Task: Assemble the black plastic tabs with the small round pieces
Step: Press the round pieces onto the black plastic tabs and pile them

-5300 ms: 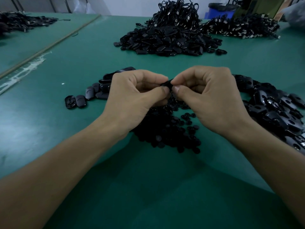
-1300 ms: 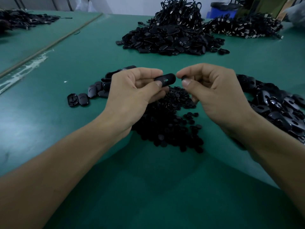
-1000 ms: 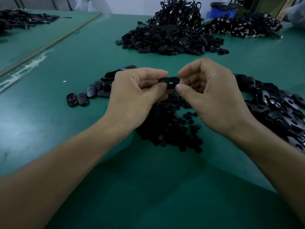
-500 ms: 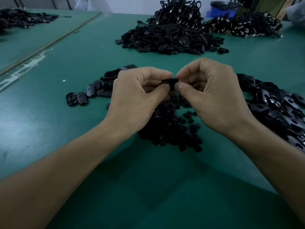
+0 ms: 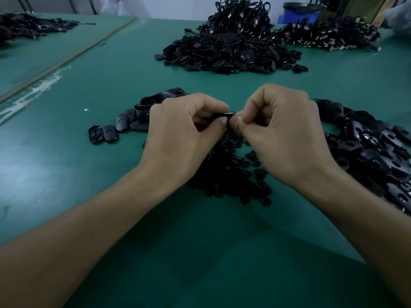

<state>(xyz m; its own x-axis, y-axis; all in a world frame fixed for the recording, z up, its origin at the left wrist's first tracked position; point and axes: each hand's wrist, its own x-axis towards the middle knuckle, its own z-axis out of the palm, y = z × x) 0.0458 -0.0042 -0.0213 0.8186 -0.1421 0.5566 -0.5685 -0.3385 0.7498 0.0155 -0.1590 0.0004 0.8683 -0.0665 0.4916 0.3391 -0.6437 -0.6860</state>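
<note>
My left hand [image 5: 180, 138] and my right hand [image 5: 287, 138] meet above the green table, fingers curled. Between their thumbs and forefingers they pinch one black plastic tab [image 5: 224, 115], mostly hidden by the fingertips. Any small round piece at the tab is hidden by my right fingertips. Under the hands lies a heap of small round black pieces [image 5: 233, 178]. A pile of loose black tabs [image 5: 373, 150] spreads to the right. A short row of black tabs [image 5: 120, 125] lies to the left of my left hand.
A large mound of black tabs and corded parts [image 5: 231, 52] sits at the back centre, with another dark heap [image 5: 329, 36] at the back right. A blue bin [image 5: 295, 15] stands behind them. A second green table [image 5: 44, 47] adjoins on the left.
The hands were slightly apart with the tab showing in my left fingers. My right hand then closed in on it, and now both pinch the tab tightly together.
</note>
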